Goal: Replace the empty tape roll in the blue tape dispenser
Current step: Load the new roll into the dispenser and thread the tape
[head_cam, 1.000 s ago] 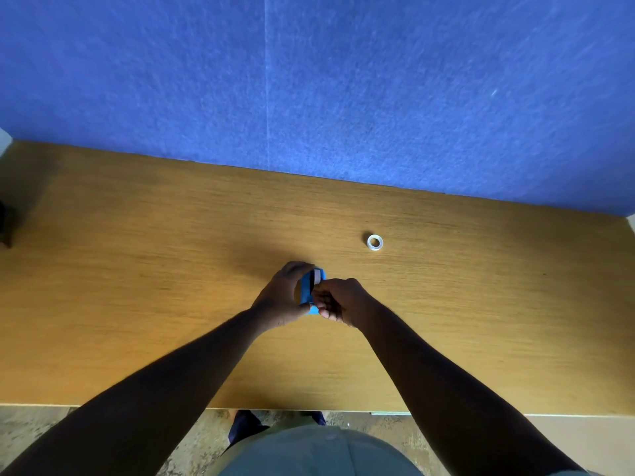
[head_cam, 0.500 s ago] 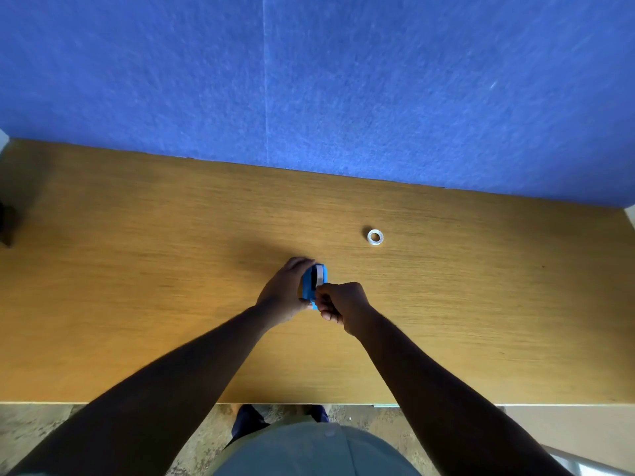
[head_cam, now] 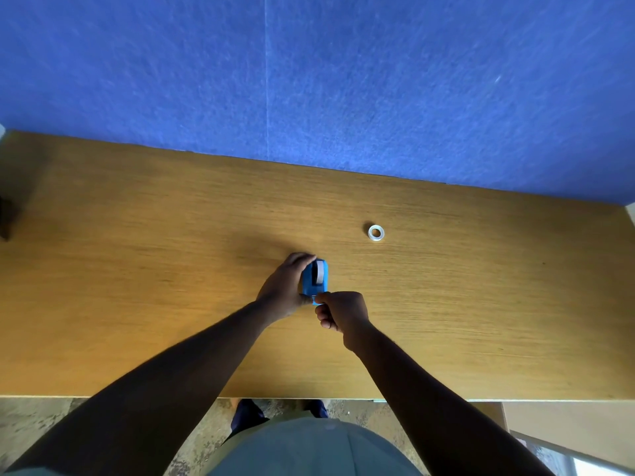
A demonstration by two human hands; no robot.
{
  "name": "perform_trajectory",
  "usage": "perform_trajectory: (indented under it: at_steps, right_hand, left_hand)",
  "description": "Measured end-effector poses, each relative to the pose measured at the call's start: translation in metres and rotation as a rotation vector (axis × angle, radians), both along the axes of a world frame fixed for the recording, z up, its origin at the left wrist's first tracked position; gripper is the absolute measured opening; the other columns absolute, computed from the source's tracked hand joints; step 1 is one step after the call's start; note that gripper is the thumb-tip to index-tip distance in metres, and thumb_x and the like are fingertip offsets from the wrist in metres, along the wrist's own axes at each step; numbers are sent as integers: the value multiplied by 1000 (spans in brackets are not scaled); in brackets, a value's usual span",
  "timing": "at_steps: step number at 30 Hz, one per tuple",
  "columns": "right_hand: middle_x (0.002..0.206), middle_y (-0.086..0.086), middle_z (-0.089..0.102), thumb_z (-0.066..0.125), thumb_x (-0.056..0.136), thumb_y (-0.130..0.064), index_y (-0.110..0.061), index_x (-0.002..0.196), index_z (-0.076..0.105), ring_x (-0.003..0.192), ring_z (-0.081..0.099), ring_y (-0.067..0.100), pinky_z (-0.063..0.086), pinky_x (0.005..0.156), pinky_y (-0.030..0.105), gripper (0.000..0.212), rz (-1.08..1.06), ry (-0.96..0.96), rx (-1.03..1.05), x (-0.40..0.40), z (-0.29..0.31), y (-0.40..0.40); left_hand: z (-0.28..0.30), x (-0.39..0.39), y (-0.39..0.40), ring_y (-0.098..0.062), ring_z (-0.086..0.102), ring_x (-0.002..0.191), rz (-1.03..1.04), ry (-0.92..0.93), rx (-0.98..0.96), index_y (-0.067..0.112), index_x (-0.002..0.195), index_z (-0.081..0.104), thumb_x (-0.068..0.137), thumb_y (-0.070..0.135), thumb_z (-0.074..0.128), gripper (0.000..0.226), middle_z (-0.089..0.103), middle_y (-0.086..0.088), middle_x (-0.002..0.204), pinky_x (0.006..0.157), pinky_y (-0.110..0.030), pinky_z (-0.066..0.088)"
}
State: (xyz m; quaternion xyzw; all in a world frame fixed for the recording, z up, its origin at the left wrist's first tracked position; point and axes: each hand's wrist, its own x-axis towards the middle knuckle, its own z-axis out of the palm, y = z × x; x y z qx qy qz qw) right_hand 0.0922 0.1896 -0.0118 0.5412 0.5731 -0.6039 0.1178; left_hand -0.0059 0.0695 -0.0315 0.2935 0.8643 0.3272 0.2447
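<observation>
The blue tape dispenser stands on the wooden desk near its middle, with a pale tape roll showing in its top slot. My left hand wraps around the dispenser's left side and holds it. My right hand is closed just in front of the dispenser, thumb and finger pinched at its near end; what they pinch is too small to make out. A small white ring, the other tape roll or core, lies flat on the desk to the right and farther back.
A blue felt partition rises along the desk's far edge. A dark object sits at the far left edge. My body stands against the desk's near edge, with floor below.
My right hand has drawn back toward me from the dispenser's side to its near end. More of the dispenser's top and roll now shows. The left hand stays on it.
</observation>
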Motion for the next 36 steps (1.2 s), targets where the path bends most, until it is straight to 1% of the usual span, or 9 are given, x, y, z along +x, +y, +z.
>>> perform_trajectory:
  at_steps: [5, 12, 17, 23, 27, 30, 33, 36]
  right_hand:
    - [61, 7, 74, 75, 88, -13, -2, 87, 79, 49, 66, 13, 55, 47, 24, 12, -13, 12, -14, 3, -2, -3]
    - [65, 7, 74, 73, 91, -15, -2, 88, 79, 52, 67, 13, 57, 50, 25, 14, -29, 18, -10, 8, -6, -4]
    - [66, 7, 74, 73, 93, -18, -2, 90, 79, 53, 67, 14, 56, 51, 25, 17, -53, 18, -42, 8, -9, -5]
    - [62, 5, 74, 75, 91, -25, -3, 89, 80, 52, 68, 15, 58, 51, 27, 22, -110, 16, -106, 12, -12, -7]
    - [71, 8, 76, 75, 92, -35, -5, 91, 80, 61, 70, 18, 61, 59, 31, 30, -118, 9, -127, 13, -13, -8]
    - [76, 10, 75, 74, 90, -41, -6, 92, 78, 65, 70, 20, 61, 58, 31, 35, -105, -15, -121, 12, -12, -8]
    - [77, 8, 75, 72, 90, -43, -9, 94, 78, 66, 70, 19, 60, 59, 30, 34, -86, -43, -149, 10, -11, -6]
    - [81, 5, 78, 71, 89, -41, -11, 97, 80, 71, 73, 18, 59, 64, 30, 31, -79, -23, -175, 16, -12, 0]
  left_hand:
    - [2, 0, -1, -13, 36, 144, -12, -5, -3, 23, 154, 33, 71, 15, 88, 101, 34, 9, 156, 114, -34, 41]
    - [2, 1, -1, -13, 35, 144, -12, -13, 6, 21, 154, 32, 70, 13, 88, 101, 34, 7, 157, 115, -33, 39]
    - [3, 2, -1, -14, 35, 144, -10, -19, 5, 21, 154, 32, 71, 12, 88, 100, 33, 7, 157, 115, -36, 40]
    - [4, 3, 1, -13, 35, 144, 6, -32, 8, 20, 154, 33, 71, 9, 87, 100, 33, 6, 157, 115, -32, 39]
    - [2, 5, 2, -13, 35, 144, 15, -21, -1, 22, 155, 31, 73, 6, 85, 100, 32, 7, 157, 112, -25, 37]
    - [2, 5, 2, -12, 35, 144, 20, -23, -6, 23, 155, 30, 73, 6, 85, 100, 31, 8, 158, 110, -22, 35]
    - [4, 5, 1, -13, 35, 144, 17, -41, -11, 23, 156, 30, 72, 7, 86, 101, 30, 8, 158, 113, -26, 37]
    - [5, 6, 2, -13, 34, 144, 21, -58, -14, 23, 156, 29, 72, 8, 86, 102, 30, 8, 159, 114, -28, 37]
